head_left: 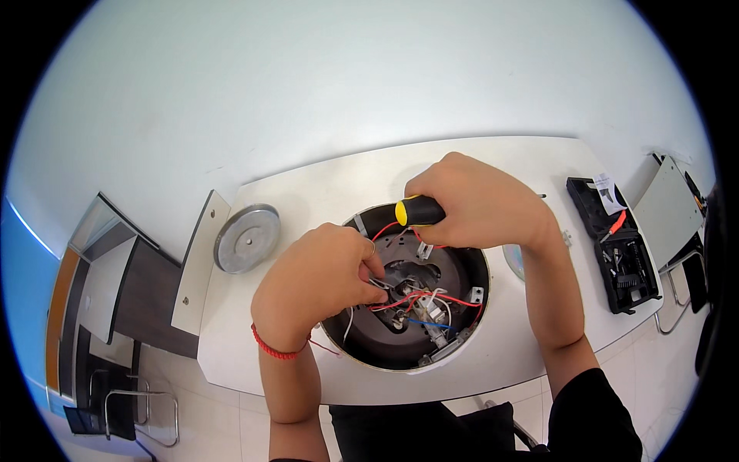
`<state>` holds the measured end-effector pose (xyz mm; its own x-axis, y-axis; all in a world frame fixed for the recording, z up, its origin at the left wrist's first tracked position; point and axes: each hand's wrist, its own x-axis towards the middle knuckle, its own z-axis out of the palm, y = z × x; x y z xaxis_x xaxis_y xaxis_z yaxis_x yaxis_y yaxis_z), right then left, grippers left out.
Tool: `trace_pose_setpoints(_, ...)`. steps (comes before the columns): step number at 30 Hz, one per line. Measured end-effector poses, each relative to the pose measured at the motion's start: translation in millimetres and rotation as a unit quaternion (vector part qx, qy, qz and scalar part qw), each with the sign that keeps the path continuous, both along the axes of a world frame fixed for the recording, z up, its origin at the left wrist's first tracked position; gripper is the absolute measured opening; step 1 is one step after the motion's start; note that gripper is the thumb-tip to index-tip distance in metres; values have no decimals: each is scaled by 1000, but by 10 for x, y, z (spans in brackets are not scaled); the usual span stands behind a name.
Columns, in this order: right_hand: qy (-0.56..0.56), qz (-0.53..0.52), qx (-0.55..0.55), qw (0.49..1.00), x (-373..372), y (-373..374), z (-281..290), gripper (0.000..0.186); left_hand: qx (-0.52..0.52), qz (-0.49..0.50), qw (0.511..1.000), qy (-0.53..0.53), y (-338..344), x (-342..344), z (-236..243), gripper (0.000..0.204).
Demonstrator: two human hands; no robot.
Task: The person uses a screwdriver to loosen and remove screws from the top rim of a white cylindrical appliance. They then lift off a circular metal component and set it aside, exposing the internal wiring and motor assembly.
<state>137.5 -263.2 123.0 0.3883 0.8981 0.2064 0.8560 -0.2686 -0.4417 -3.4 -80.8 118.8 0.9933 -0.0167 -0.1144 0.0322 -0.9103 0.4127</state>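
A round, dark-walled appliance housing lies with its wiring side up on the table, in front of me. Red, white and blue wires and a metal bracket show inside it. My left hand reaches over the left rim, thumb and fingers pinched on a pale wire near the middle. Above the far right rim, my right hand is closed around a screwdriver with a black handle and yellow end. The screwdriver's shaft is hidden from view.
A round metal plate lies on the white table at the left. To the right, an open black tool case holds bits, a red-handled tool and a paper. A shiny disc sits partly behind my right forearm.
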Motion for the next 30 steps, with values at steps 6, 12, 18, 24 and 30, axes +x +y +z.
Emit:
trace_pose_setpoints(6, -21, 40, 19, 999, -18, -7, -18, 21, -4, -47, 997, -68, 111, 10, -120, 22)
trace_pose_setpoints(12, -46, 26, 26, 998, -8, 46, -102, 20, -13, -81, 991, -101, 125, -65, -137, 18)
trace_pose_setpoints(18, -16, 54, 20, 998, 34, 52, -73, 18, -15, -151, 975, -165, 166, -46, -237, 18)
trace_pose_setpoints(24, 0, 22, -26, 999, 90, 85, -61, 19, -42, -102, 991, -81, 130, -53, -161, 14)
trace_pose_setpoints(30, -9, 7, -15, 1000, 112, 86, -94, 19, -47, -99, 992, -69, 153, -46, -178, 16)
